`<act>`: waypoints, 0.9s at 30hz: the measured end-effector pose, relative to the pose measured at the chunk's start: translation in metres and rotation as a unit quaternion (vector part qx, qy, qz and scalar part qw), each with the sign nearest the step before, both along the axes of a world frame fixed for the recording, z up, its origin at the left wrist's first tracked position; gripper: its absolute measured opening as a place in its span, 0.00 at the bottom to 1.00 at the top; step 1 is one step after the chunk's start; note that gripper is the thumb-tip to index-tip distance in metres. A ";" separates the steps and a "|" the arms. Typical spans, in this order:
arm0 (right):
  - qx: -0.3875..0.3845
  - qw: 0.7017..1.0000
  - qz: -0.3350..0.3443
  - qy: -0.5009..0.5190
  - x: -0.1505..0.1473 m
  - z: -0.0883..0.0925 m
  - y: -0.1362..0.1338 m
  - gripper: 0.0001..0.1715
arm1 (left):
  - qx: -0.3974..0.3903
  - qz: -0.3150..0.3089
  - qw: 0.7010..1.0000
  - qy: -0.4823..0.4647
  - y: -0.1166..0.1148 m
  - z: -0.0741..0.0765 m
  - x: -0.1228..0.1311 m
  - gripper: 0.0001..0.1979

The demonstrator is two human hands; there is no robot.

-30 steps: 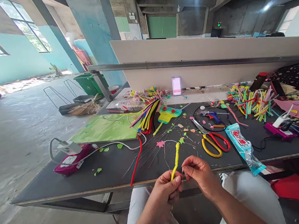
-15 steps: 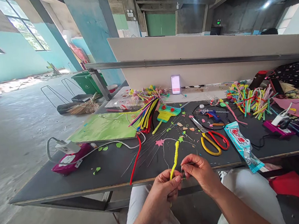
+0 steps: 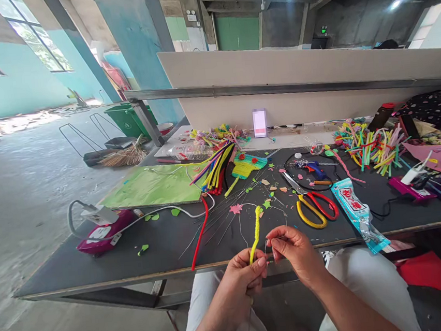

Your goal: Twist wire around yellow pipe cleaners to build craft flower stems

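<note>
Pinched between the thumb and fingers of my left hand (image 3: pixel 247 273) is a yellow pipe cleaner (image 3: pixel 256 236), standing upright with its upper part thick and twisted. Close on its right, my right hand (image 3: pixel 291 248) is closed in a pinch on a thin wire (image 3: pixel 266 246). Both hands are just over the table's front edge, above my lap. Beyond them lie a pink paper star (image 3: pixel 236 209) and a green paper star (image 3: pixel 267 203), with fine wire curving near them. A red pipe cleaner (image 3: pixel 201 235) lies to the left, its end at the table edge.
Scissors (image 3: pixel 310 203), a glue gun (image 3: pixel 314 169) and a blue snack wrapper (image 3: pixel 355 212) lie to the right. Behind are a green sheet (image 3: pixel 154 187), bundled pipe cleaners (image 3: pixel 221 170) and a phone (image 3: pixel 259 123). A purple power strip (image 3: pixel 106 234) sits at left, its cable crossing the table.
The yellow pipe cleaner's top has tilted slightly left. My right hand has shifted a little, still pinching the wire; the left hand keeps its hold.
</note>
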State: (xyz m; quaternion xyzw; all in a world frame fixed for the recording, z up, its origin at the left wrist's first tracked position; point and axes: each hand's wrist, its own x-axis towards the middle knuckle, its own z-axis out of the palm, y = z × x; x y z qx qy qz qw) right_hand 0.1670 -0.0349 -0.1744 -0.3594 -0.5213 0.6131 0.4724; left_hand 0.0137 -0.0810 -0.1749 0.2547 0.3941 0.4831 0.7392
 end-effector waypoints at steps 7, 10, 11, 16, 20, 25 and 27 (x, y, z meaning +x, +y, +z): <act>-0.008 1.000 0.005 -0.009 -0.002 0.002 0.000 0.06 | 0.012 -0.012 1.000 0.007 0.000 -0.004 0.001 0.11; -0.013 1.000 0.016 -0.021 -0.002 0.002 0.000 0.07 | 0.014 -0.015 1.000 0.008 0.000 -0.002 0.001 0.11; -0.011 0.999 0.019 -0.028 -0.002 0.003 -0.001 0.07 | 0.016 -0.017 1.000 0.008 0.000 -0.002 0.001 0.11; 0.000 0.998 0.016 -0.056 -0.001 0.005 0.000 0.06 | 0.013 -0.020 1.000 0.019 -0.001 0.002 0.000 0.11; 0.004 0.997 0.022 -0.078 0.003 0.007 0.002 0.06 | 0.012 -0.011 0.999 0.032 -0.001 0.002 0.000 0.12; 0.012 0.995 0.040 -0.088 0.007 0.010 0.002 0.08 | 0.019 0.001 0.999 0.045 0.000 -0.002 -0.001 0.11; 0.015 0.995 0.047 -0.092 0.008 0.011 0.001 0.08 | 0.020 0.013 0.998 0.055 0.000 -0.002 -0.002 0.12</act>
